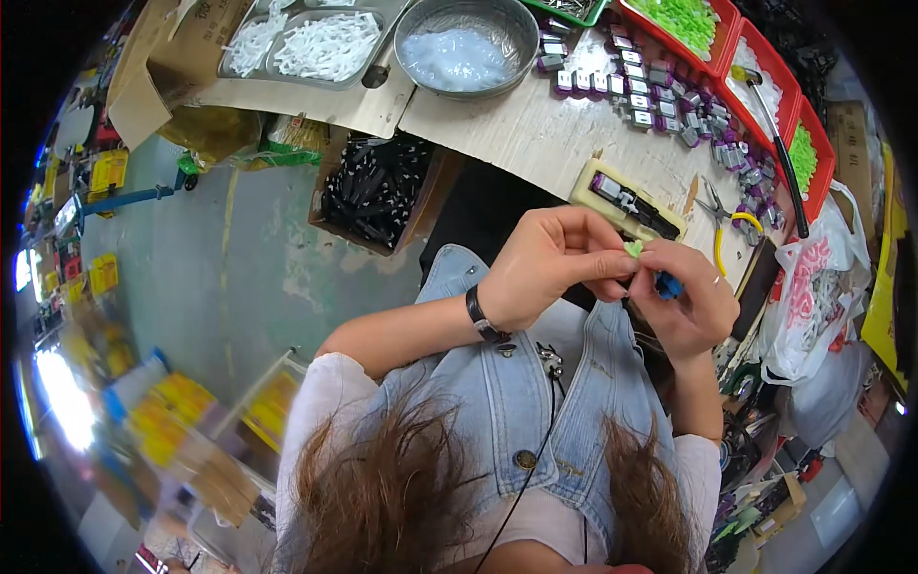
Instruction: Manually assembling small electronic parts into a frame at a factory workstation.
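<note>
Centre-right, left hand (pixel 543 268) and right hand (pixel 698 298) both pinch green piece (pixel 633 249), right's grip also around blue part (pixel 668 285); uneven fingertip pressure could flick green piece loose.

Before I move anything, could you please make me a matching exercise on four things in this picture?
1. Small green piece
2. Pliers
3. Round metal bowl
4. Cardboard box

A. Holds black pieces
B. At the fingertips of the left hand and right hand
C. Has yellow handles
D. Holds translucent material

Pairs: 1-B, 2-C, 3-D, 4-A
</note>
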Action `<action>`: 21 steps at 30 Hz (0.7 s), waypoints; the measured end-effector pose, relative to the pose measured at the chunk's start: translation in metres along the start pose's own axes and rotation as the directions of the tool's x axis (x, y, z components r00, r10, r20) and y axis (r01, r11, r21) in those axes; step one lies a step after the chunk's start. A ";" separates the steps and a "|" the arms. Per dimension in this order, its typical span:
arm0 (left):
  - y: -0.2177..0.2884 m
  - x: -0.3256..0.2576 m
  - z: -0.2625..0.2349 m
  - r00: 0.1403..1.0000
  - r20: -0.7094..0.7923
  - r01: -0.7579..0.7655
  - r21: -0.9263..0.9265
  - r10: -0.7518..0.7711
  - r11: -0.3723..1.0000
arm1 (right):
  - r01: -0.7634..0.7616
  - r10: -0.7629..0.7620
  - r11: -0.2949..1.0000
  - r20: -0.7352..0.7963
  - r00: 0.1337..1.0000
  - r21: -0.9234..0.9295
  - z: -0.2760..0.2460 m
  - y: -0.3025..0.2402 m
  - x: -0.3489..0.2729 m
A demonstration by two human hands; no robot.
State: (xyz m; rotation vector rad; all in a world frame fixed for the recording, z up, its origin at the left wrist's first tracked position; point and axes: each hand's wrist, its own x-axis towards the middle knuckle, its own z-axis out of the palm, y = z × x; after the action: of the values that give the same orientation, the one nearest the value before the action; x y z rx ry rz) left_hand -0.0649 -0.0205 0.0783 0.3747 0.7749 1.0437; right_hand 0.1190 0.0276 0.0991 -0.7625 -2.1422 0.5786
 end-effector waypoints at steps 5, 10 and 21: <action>-0.006 0.002 -0.002 0.970 0.041 -0.242 0.088 0.240 0.966 | -0.098 0.095 0.995 0.091 0.991 0.030 -0.006 -0.009 0.012; -0.017 0.009 -0.001 0.978 0.114 -0.153 -0.175 0.174 0.973 | -0.368 0.417 0.816 -0.015 0.909 0.446 0.012 -0.006 -0.010; -0.051 0.023 0.017 0.992 0.020 -0.122 -0.151 0.127 0.981 | -0.350 0.431 0.863 -0.170 0.886 0.364 0.020 0.021 -0.042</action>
State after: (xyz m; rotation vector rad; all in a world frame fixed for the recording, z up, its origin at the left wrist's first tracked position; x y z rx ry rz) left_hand -0.0137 -0.0231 0.0491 0.3125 0.6484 1.2035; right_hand 0.1317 0.0106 0.0525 -1.0334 -1.6109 0.9708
